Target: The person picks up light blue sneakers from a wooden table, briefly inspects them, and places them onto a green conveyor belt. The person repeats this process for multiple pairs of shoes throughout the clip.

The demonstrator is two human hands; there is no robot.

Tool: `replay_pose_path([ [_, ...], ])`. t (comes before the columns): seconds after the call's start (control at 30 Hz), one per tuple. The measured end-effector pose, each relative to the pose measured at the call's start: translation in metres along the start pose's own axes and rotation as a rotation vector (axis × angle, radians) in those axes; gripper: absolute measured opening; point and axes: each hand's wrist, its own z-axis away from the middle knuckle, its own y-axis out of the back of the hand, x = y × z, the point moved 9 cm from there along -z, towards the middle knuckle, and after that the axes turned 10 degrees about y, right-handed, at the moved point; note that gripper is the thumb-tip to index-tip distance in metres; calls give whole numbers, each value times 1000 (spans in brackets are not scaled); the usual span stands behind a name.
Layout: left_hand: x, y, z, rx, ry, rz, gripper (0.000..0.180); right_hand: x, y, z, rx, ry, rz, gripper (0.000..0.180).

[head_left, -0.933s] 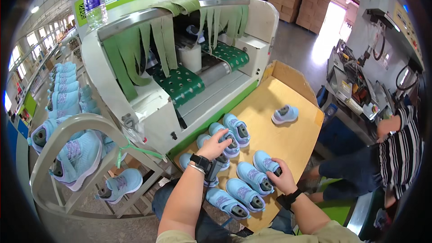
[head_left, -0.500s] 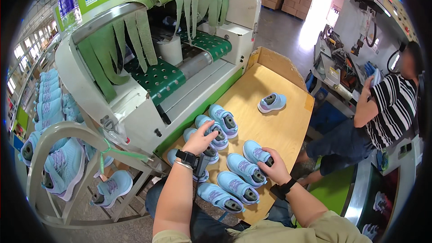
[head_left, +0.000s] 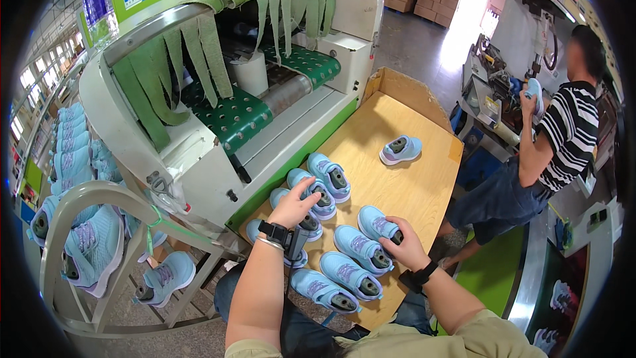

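Light-blue sneakers with lilac laces and dark inserts stand in two groups on a wooden tabletop (head_left: 424, 192). My left hand (head_left: 293, 209) lies over the left group, its fingers stretched and apart against a sneaker (head_left: 323, 207) there. Part of that group is hidden under my hand and wrist. At the far end of the right group, my right hand (head_left: 405, 245) grips a sneaker (head_left: 375, 221) by its heel, thumb at the opening. Nearer me in this group are several more, among them a front sneaker (head_left: 323, 289). A single sneaker (head_left: 401, 150) stands apart at the far side.
A white machine (head_left: 182, 159) with a green perforated belt (head_left: 232, 119) and hanging strips borders the table's left. At the left, a metal rack (head_left: 99, 192) carries more sneakers. To the right, a person (head_left: 563, 119) in a striped shirt holds a shoe beside another machine.
My hands and the sneakers on the table stay in place. The person at the right has straightened up, turned toward the machine and lifted a shoe.
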Motion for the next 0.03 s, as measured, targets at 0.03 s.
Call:
replay_pose_path([
  [0.03,-3,0,-1,1,5,4,60,0,0,0,1,0,-1,56],
])
